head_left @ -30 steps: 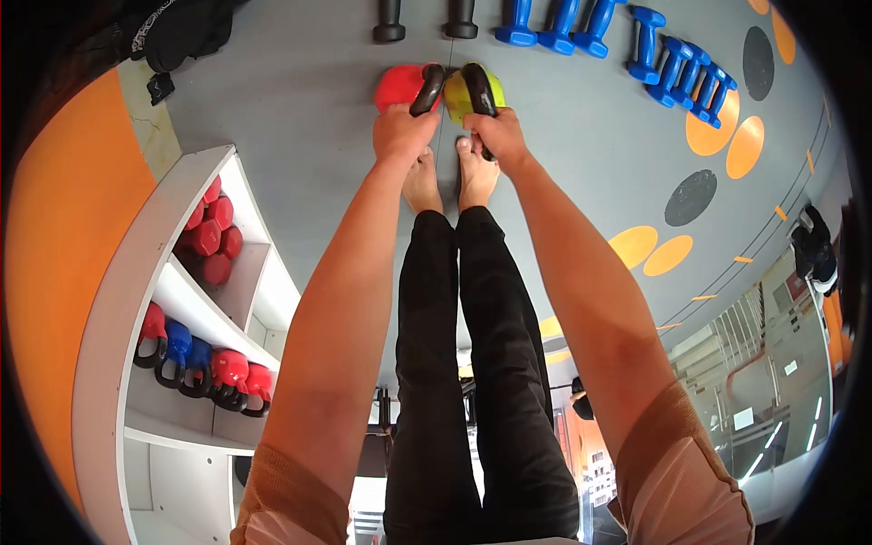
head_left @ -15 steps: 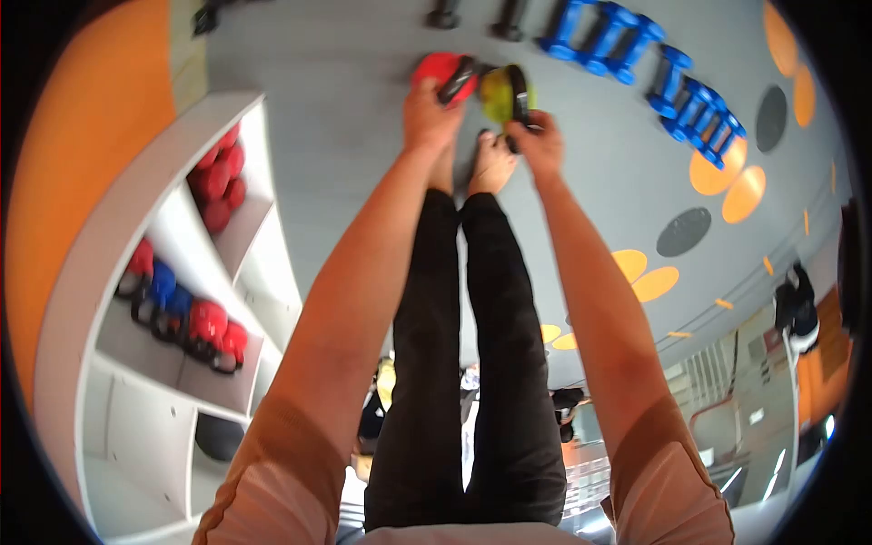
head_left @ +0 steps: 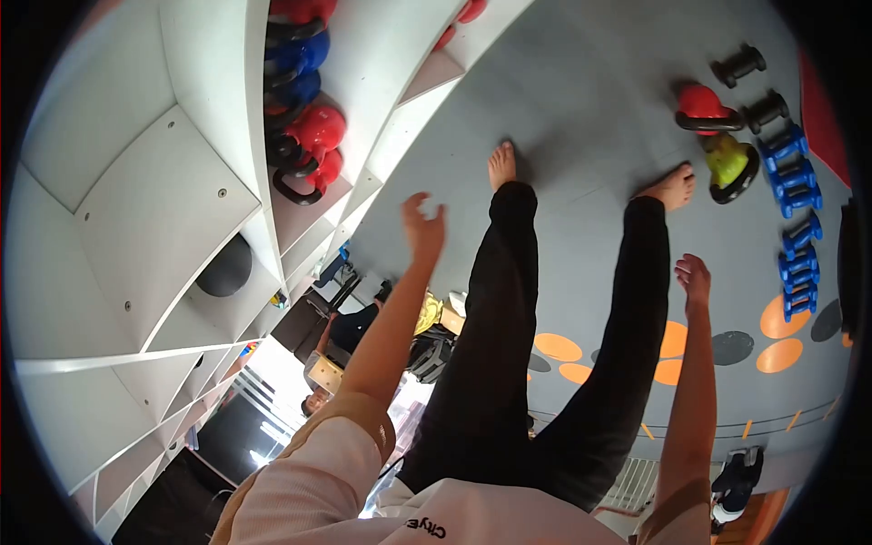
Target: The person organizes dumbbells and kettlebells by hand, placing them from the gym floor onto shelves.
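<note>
The red kettlebell (head_left: 701,100) rests on the grey floor (head_left: 581,109). It is round with a black handle. The yellow kettlebell (head_left: 727,162) is just beside it, also with a black handle. Both are tipped over, with nothing holding them.

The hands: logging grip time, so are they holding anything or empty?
Empty: left hand and right hand are open; red kettlebell and yellow kettlebell sit on the floor.

We've 1 head cam, fisheye, aimed down our legs (head_left: 490,345) at the floor (head_left: 581,82). View's rolled; kettlebells (head_left: 704,102) far off, top rt.
</note>
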